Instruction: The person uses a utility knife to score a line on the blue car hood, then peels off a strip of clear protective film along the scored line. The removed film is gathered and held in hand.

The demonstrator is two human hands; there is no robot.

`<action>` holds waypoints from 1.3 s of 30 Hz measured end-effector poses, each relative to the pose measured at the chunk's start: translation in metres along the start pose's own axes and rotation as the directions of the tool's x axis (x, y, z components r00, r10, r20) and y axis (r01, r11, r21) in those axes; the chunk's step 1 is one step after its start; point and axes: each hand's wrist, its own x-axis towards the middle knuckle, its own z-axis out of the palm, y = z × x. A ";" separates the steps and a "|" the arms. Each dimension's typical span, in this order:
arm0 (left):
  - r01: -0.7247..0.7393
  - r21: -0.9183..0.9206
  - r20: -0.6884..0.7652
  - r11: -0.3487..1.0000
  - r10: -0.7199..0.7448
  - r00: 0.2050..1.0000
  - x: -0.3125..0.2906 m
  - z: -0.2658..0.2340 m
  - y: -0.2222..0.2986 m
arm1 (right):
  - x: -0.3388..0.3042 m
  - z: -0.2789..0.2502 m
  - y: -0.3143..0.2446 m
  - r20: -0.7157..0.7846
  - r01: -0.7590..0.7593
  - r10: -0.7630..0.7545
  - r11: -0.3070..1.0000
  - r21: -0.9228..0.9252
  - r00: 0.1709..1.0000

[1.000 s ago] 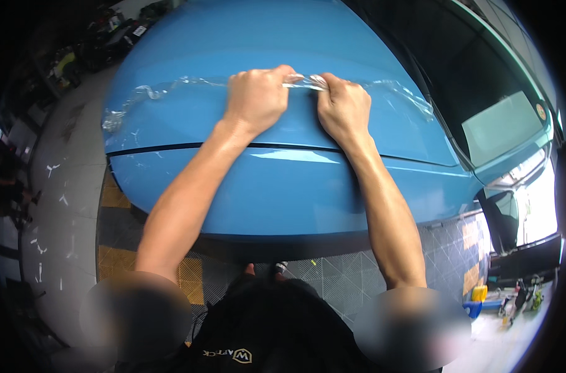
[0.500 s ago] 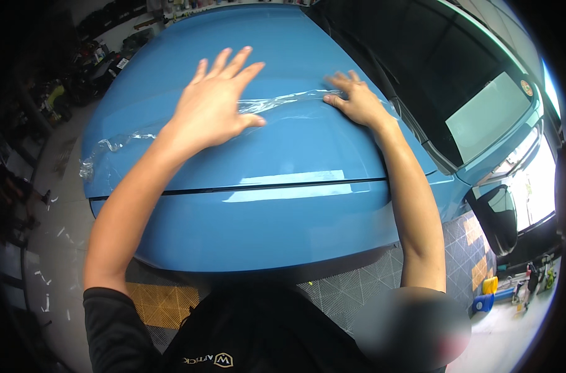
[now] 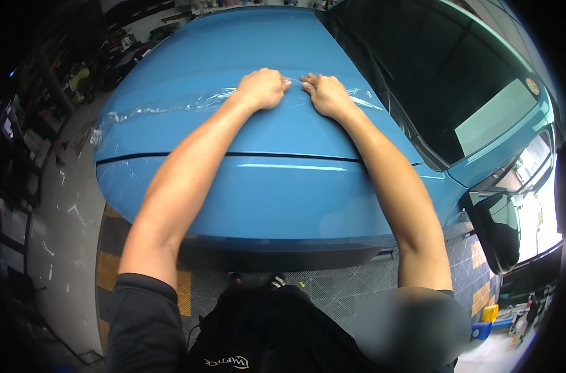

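A crinkled strip of clear plastic film [image 3: 218, 98] runs across the blue car hood [image 3: 277, 43], its left end bunched at the front edge. My left hand [image 3: 262, 88] is closed over the middle of the strip, thumb and fingers pinched on the film. Close by on the right, my right hand [image 3: 328, 96] also pinches the film with bent fingers. A short stretch of film shows between the two hands, and more comes out past my right hand toward the windshield. The exact grip of the fingertips is partly hidden.
The blue fender [image 3: 283, 205] lies below the hood gap, nearest me. At right are the windshield [image 3: 419, 68] and the side mirror [image 3: 497, 230]. Yellow and blue buckets [image 3: 480, 331] stand on the floor at lower right. Grey and orange tiles [image 3: 326, 286] cover the floor.
Both hands were spread over the hood, the right one blurred. The left has moved right, the right slightly left, and both have closed on the film. The view has shifted a little.
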 end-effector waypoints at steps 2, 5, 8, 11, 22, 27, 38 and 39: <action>0.007 -0.032 -0.169 0.999 -0.012 0.985 -0.014 0.014 0.006 | -0.001 0.000 -0.005 -0.003 -0.018 0.018 0.999 -0.047 1.000; 0.015 -0.104 -0.368 0.994 -0.052 0.928 -0.021 0.025 0.009 | -0.008 -0.002 -0.019 0.010 -0.112 0.114 0.986 -0.121 0.993; 0.065 -0.130 -0.312 0.989 -0.103 0.945 -0.021 0.024 0.008 | -0.024 -0.005 -0.035 -0.059 -0.259 0.257 0.965 -0.038 0.965; -0.005 -0.097 -0.376 0.995 -0.032 0.926 -0.023 0.015 0.007 | -0.042 -0.014 -0.043 -0.146 -0.291 0.305 0.950 0.110 0.941; -0.282 -0.015 -0.515 0.959 0.235 0.824 -0.060 0.014 -0.002 | -0.108 -0.037 -0.074 -0.239 -0.259 0.329 0.923 0.284 0.914; -0.241 -0.098 -0.386 0.966 0.186 0.903 -0.068 0.014 -0.004 | -0.106 -0.028 -0.064 -0.268 -0.189 0.236 0.964 0.189 0.934; -0.300 -0.144 -0.477 0.943 0.200 0.856 -0.065 -0.008 0.012 | -0.093 -0.038 -0.053 -0.194 -0.077 0.120 0.973 0.218 0.974; -0.328 0.069 -0.459 0.942 0.322 0.828 -0.056 -0.012 0.016 | -0.085 -0.043 -0.048 -0.211 0.004 0.017 0.995 0.101 0.977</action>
